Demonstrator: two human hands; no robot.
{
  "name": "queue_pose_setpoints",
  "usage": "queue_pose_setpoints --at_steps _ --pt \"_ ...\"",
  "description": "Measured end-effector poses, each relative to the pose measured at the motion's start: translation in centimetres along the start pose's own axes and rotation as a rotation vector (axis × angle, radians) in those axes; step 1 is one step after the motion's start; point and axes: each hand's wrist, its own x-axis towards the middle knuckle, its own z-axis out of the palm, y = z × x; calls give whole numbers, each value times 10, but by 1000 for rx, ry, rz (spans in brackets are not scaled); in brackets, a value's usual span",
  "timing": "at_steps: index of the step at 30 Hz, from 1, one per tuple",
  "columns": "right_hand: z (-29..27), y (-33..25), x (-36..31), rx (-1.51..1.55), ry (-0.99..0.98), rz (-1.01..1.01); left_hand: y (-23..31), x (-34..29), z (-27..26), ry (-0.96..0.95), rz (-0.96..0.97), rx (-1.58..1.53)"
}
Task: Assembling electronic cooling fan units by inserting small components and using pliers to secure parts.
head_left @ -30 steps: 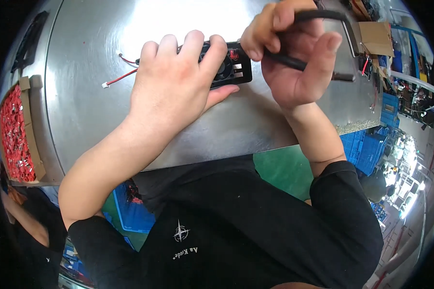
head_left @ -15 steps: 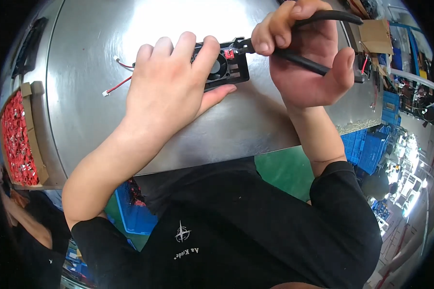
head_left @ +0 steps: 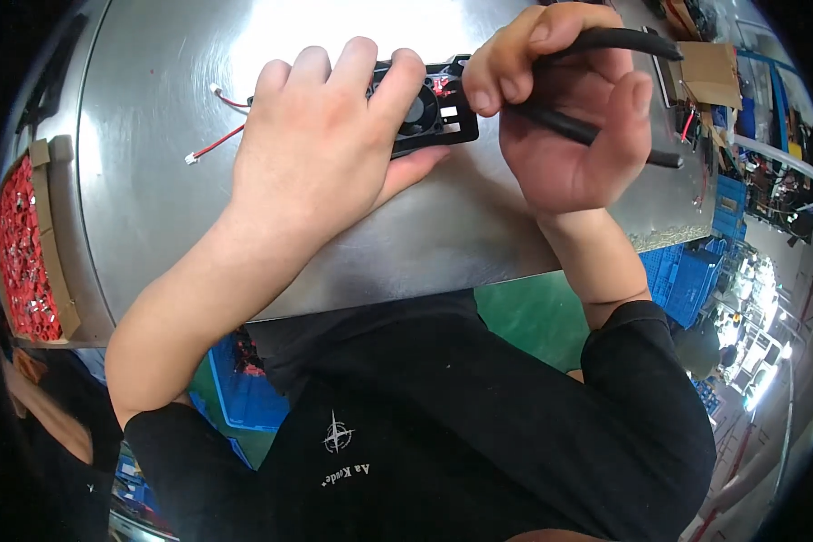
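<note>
A black plastic housing (head_left: pixel 462 128) with a small black fan (head_left: pixel 419 112) in it lies on the metal table, and my left hand (head_left: pixel 321 135) grips it from above with the thumb along its near side. Some red (head_left: pixel 441 86) shows at the housing's right end. My right hand (head_left: pixel 560 167) is curled around a pair of pliers with black handles (head_left: pixel 623 41), its handles spread apart. The jaws are hidden behind my right fingertips, close to the housing's end. Two red-and-black leads (head_left: pixel 215 144) with white connectors stick out left of my left hand.
At the far left stands a cardboard box (head_left: pixel 50 239) of small red parts. Below the table edge is a blue crate (head_left: pixel 248 393). More blue crates (head_left: pixel 686 280) and a cardboard box (head_left: pixel 709 77) are at the right. Another person's arm (head_left: pixel 54 420) shows lower left.
The housing has turned slightly, and my left fingers have moved up a little. My right hand and pliers have shifted slightly; the jaws, visible before, are hidden now. Less red shows at the housing's end.
</note>
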Motion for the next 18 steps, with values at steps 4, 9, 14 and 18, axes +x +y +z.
queue_pose_setpoints --at_steps 4,9,14,18 --pt "-12 20 3 495 -338 -343 0 -3 1 -11 -18 14" --pt "-1 15 3 589 -279 -321 0 -3 3 2 -20 25" --pt "74 -35 -8 885 778 -14 -1 -3 5 14 -15 36" --pt "72 -39 -10 345 682 125 0 -4 5 12 -26 35"
